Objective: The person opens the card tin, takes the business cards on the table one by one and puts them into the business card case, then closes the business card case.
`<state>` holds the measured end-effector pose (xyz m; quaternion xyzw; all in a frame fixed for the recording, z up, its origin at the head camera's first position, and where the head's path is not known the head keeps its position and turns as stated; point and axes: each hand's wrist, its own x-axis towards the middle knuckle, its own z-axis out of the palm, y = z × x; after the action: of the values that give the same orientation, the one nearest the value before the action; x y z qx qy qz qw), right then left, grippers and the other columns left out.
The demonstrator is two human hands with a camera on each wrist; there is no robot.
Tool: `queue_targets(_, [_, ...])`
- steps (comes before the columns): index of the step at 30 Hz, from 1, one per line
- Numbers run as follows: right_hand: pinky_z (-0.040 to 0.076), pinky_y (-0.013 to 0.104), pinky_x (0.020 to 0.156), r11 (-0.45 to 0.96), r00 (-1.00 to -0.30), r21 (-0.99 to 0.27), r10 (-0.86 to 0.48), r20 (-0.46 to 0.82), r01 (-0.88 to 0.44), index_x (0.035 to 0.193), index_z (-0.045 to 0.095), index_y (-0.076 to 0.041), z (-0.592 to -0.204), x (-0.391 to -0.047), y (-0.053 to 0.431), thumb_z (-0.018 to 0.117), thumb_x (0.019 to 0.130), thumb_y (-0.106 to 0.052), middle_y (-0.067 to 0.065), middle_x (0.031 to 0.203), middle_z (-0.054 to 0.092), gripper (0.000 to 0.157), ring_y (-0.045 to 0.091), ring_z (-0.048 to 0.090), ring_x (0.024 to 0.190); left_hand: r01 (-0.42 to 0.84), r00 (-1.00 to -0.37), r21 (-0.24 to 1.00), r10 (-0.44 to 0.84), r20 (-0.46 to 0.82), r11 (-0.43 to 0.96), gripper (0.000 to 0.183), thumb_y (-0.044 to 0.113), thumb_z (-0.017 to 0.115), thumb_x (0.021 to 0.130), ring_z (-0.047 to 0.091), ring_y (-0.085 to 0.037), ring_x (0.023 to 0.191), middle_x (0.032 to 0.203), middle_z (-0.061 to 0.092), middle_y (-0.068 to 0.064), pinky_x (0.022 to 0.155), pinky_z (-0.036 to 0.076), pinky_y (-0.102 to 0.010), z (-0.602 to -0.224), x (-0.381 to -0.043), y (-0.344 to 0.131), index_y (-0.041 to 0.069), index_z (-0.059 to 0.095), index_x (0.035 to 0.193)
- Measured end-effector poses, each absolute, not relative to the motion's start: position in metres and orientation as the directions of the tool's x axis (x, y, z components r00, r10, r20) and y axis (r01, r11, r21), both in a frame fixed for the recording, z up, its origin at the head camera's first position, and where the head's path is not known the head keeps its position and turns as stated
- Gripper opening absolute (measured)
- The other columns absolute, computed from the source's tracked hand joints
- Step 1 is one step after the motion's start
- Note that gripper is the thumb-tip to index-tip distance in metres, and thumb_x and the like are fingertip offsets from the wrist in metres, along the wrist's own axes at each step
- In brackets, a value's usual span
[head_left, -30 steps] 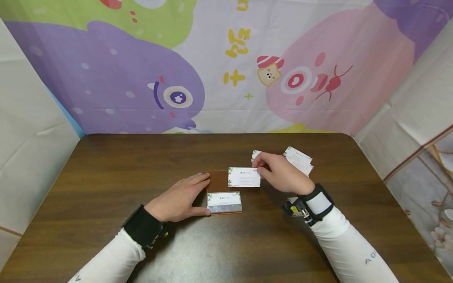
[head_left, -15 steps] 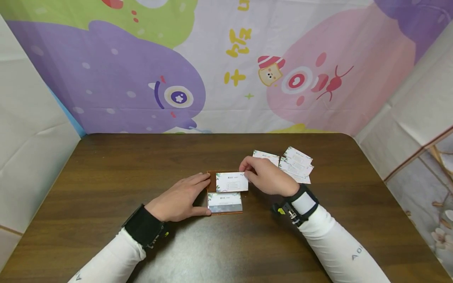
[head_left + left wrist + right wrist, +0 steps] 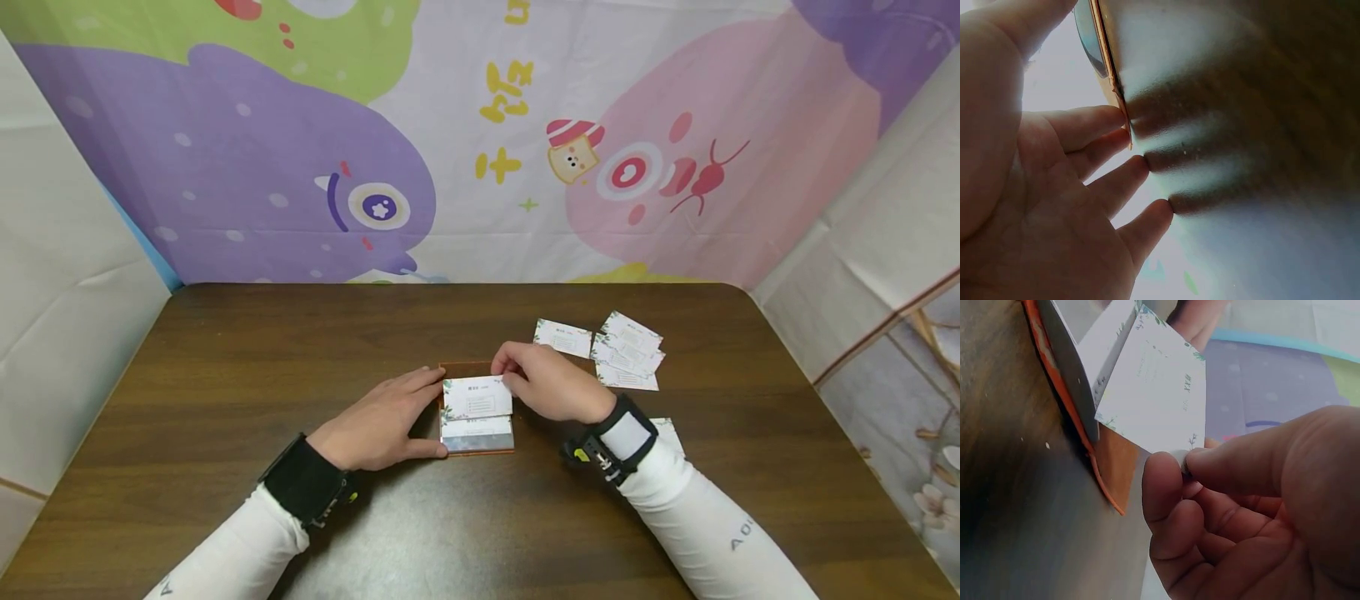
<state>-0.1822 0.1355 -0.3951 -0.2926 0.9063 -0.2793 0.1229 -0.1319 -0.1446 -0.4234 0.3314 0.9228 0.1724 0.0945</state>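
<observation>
My right hand (image 3: 558, 382) pinches a white business card (image 3: 477, 397) by its upper right corner, between thumb and forefinger. In the right wrist view this business card (image 3: 1157, 381) is tilted, its far edge by the pocket of an open brown card holder (image 3: 1119, 462). Another card (image 3: 476, 427) sits in the holder's clear pocket, partly covered by the held one. My left hand (image 3: 378, 419) lies along the left edge of the card holder (image 3: 467, 368), thumb at the near corner and fingertips at the far one. The left wrist view shows its fingers (image 3: 1100, 125) extended against the holder's edge.
Several loose cards (image 3: 628, 354) overlap on the wooden table (image 3: 337, 325) to the right, beside a single card (image 3: 562, 337). One more card (image 3: 669, 435) is partly hidden by the right forearm. A cartoon-printed cloth (image 3: 480, 233) hangs behind the table.
My right hand has carried the card left and toward me, from beside the holder's upper half to over its pocket. The left hand stays in place.
</observation>
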Motion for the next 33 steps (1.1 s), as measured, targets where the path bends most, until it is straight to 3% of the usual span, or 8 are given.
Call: queue_targets(33, [0.053, 0.032, 0.073, 0.664, -0.756, -0.580, -0.643, -0.121, -0.472, 0.111, 0.069, -0.011, -0.403, -0.170, 0.135, 0.060, 0.106, -0.006, -0.005, 0.092, 0.067, 0.012, 0.011, 0.059, 0.077, 0.566, -0.768, 0.383, 0.636, -0.074, 0.730, 0.093, 0.054, 0.077, 0.095, 0.029, -0.037, 0.157, 0.170, 0.033, -0.018, 0.121, 0.033, -0.060, -0.424, -0.132, -0.143, -0.002, 0.044, 0.160])
